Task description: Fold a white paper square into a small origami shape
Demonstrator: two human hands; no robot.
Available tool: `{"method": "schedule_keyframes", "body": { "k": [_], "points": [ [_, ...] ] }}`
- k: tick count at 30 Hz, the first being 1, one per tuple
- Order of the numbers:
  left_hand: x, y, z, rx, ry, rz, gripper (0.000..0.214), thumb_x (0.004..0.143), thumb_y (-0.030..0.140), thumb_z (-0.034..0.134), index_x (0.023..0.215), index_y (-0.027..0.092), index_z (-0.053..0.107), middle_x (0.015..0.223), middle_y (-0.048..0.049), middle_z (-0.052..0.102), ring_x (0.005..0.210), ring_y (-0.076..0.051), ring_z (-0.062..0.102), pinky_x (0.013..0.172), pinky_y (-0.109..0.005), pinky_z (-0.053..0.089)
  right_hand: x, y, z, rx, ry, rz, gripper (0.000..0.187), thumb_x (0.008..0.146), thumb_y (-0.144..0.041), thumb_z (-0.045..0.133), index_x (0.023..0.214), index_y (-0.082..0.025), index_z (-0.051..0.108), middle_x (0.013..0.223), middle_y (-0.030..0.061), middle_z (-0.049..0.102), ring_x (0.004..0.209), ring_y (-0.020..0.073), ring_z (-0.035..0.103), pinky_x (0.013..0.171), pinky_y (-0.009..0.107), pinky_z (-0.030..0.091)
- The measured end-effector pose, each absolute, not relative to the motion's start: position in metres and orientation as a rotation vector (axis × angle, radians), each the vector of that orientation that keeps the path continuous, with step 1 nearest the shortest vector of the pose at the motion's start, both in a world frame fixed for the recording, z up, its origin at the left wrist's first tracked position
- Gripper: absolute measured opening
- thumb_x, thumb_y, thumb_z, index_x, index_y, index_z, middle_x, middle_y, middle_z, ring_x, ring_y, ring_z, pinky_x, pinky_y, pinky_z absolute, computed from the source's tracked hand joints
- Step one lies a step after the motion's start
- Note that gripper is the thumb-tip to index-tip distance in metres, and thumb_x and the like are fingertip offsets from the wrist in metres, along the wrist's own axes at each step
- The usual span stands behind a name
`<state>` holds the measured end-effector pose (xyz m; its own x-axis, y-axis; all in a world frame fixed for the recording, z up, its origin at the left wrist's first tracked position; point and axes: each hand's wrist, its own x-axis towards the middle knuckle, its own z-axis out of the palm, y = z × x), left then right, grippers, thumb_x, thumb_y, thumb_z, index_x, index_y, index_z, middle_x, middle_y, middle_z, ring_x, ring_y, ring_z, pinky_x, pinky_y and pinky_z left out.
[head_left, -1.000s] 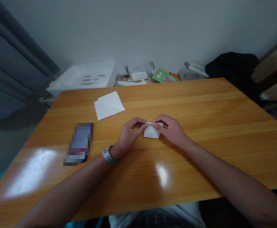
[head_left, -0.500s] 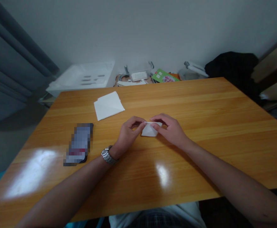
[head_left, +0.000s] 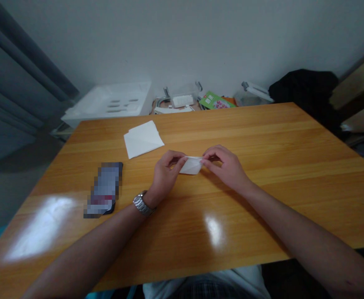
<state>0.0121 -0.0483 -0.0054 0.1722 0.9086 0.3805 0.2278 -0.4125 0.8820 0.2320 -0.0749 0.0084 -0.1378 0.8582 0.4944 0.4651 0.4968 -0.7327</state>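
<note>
Pinches a small white paper [head_left: 191,166] by its far edge above the middle of the wooden table [head_left: 263,141], with the left hand [head_left: 165,172] nearly closed on the left end and the right hand [head_left: 228,168] nearly closed on the right, likely to hold that edge straight. Covers both ends in gripping; cannot tell whether the paper touches the table. Has white sheets [head_left: 143,139] lying far left and a phone [head_left: 105,187] left, perhaps set aside to leave elbow room. Shows a green booklet [head_left: 215,101] beyond the far edge.
</note>
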Motion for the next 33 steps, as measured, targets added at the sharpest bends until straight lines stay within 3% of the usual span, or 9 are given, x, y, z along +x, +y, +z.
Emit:
{"method": "schedule_keyframes", "body": {
  "k": [8,14,19,33],
  "points": [
    [0.013,-0.05,-0.003,1.805,1.102,1.29,0.019,0.093,0.037,0.07,0.092,0.018,0.07,0.088,-0.0037,0.072,0.08,-0.016,0.068,0.073,-0.026,0.056,0.235,-0.073,0.009,-1.167,-1.768,0.557,0.01,0.092,-0.031,0.07,0.09,-0.022,0.067,0.094,0.0043,0.068,0.086,0.019,0.065,0.077,0.033,0.054],
    [0.013,-0.048,-0.006,1.718,1.072,1.286,0.022,0.091,0.04,0.071,0.092,0.018,0.069,0.086,-0.0038,0.072,0.078,-0.016,0.068,0.071,-0.025,0.056,0.23,-0.072,-0.005,-1.111,-1.499,0.943,0.037,0.084,-0.043,0.078,0.113,-0.025,0.064,0.108,0.0049,0.071,0.09,0.0191,0.069,0.082,0.035,0.057],
    [0.014,-0.049,-0.006,1.702,1.047,1.293,0.024,0.091,0.042,0.071,0.091,0.017,0.069,0.085,-0.0039,0.072,0.077,-0.015,0.068,0.069,-0.025,0.055,0.228,-0.075,-0.002,-1.113,-1.499,0.973,0.027,0.087,-0.046,0.075,0.099,-0.022,0.073,0.099,0.0055,0.074,0.091,0.0205,0.069,0.084,0.034,0.055],
    [0.014,-0.047,-0.003,1.644,1.017,1.297,0.028,0.088,0.045,0.074,0.089,0.017,0.069,0.082,-0.0038,0.072,0.073,-0.015,0.066,0.064,-0.024,0.053,0.232,-0.072,0.003,-1.072,-1.466,0.976,0.023,0.085,-0.046,0.078,0.095,-0.025,0.081,0.099,0.0054,0.078,0.091,0.0202,0.07,0.085,0.035,0.054]
  ]
}}
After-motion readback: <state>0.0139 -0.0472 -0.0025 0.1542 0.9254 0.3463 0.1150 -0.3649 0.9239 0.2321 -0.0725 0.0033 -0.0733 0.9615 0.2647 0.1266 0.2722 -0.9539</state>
